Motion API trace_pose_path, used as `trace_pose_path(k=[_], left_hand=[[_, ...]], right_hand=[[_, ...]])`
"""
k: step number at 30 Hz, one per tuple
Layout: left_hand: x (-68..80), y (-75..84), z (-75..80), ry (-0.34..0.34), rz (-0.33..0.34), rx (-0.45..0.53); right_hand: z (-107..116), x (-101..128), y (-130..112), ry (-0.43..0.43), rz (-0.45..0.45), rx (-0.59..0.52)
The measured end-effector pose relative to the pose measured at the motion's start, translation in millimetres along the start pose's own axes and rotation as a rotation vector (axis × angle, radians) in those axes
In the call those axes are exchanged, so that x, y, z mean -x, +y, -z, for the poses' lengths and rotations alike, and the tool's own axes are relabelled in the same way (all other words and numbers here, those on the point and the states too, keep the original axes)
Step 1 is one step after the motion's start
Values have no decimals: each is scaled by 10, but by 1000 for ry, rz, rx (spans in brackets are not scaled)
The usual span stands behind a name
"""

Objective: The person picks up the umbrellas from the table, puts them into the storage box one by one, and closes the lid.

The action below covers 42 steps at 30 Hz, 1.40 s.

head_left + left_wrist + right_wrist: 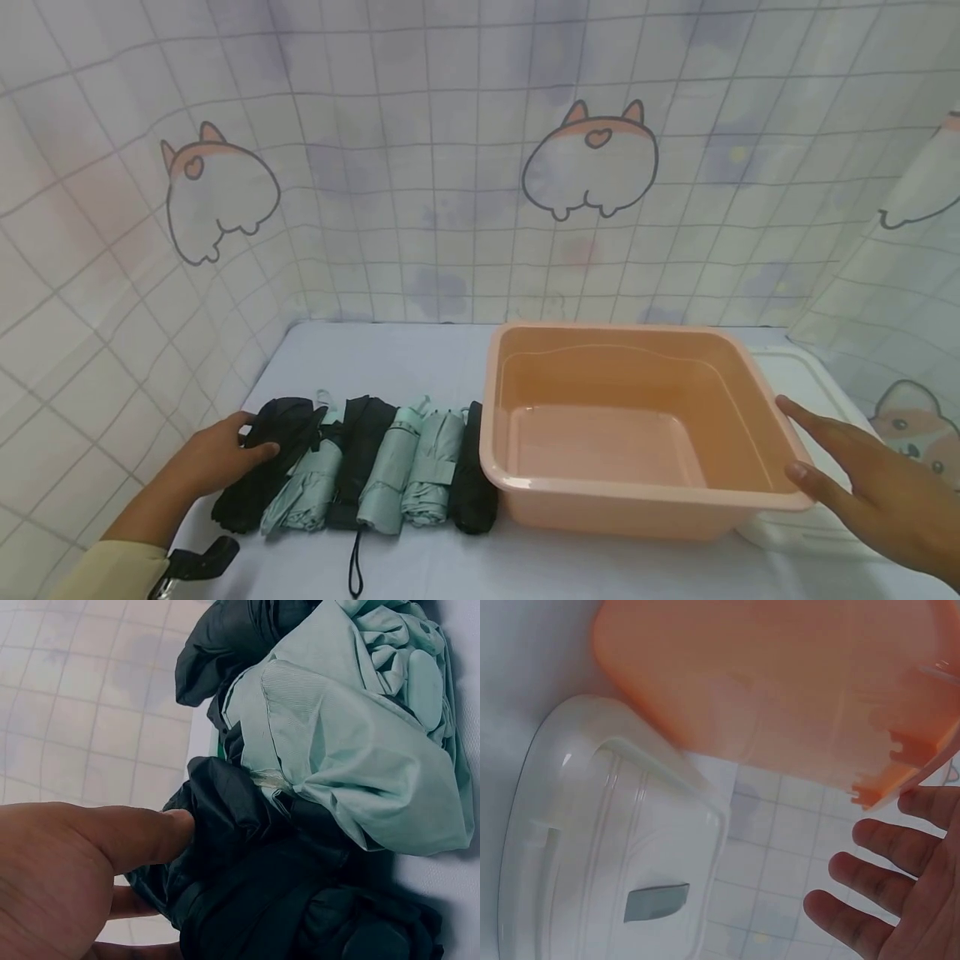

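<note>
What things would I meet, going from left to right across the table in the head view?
Left hand → black umbrella → row of mint and black folded umbrellas → peach plastic basin → right hand.

A pale table (420, 358) carries six folded umbrellas (360, 467) in a row; beside them an orange basin (637, 500); a white lid (806, 375).

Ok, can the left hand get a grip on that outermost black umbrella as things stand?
Probably yes. The left hand already rests on the outermost black folded umbrella, thumb against its fabric, fingers at its outer side. Nothing lies over it; only the mint umbrella presses against its far side.
</note>
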<state>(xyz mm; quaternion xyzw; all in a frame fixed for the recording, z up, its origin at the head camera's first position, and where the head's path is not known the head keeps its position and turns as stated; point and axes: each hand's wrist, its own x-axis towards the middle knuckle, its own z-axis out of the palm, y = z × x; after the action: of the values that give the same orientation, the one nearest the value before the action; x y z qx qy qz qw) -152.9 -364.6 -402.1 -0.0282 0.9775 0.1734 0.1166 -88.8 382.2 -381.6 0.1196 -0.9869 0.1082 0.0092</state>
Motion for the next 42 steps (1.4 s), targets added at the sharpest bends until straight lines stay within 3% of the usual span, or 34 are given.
trace_pose_path(k=[10, 24, 42], left_hand=[[-14, 22, -22, -33, 6, -15], [-93, -51, 2, -29, 6, 24], [-78, -230, 36, -52, 39, 258]], right_hand=[[41, -1, -48, -16, -13, -5], [12, 9, -46, 5, 2, -24], [-11, 10, -26, 11, 9, -30]])
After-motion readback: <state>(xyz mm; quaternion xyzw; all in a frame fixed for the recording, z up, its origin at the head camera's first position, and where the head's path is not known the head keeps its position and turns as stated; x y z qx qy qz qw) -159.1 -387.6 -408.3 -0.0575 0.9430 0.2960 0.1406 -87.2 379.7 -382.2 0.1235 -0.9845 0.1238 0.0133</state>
